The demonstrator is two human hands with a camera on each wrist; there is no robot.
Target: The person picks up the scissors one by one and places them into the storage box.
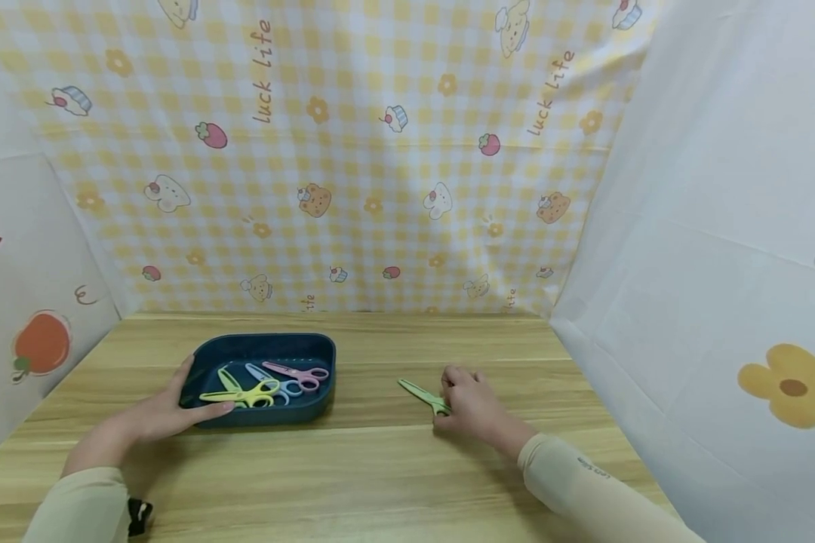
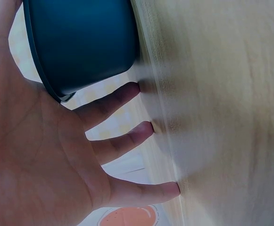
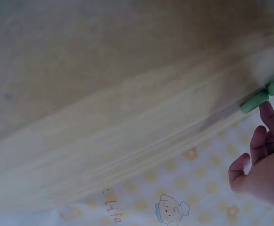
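A dark blue rectangular box (image 1: 265,345) holds several scissors: yellow scissors (image 1: 244,395), blue scissors (image 1: 272,383) and pink scissors (image 1: 297,373), with another yellow-green pair partly beneath them. My left hand (image 1: 159,411) spans the box's left end, thumb along the front rim. Its straight fingers spread beside the box wall (image 2: 87,37) in the left wrist view, several fingertips touching the table. To the right, my right hand (image 1: 473,403) pinches green scissors (image 1: 417,392) by the handle end, blades pointing left. In the right wrist view a finger touches the green handle (image 3: 255,101); the thumb is hidden there.
A wooden table (image 1: 353,483) carries the box and the green scissors. Behind it hangs a yellow checked curtain (image 1: 353,166) with cartoon prints. White printed sheets (image 1: 693,302) close off both sides.
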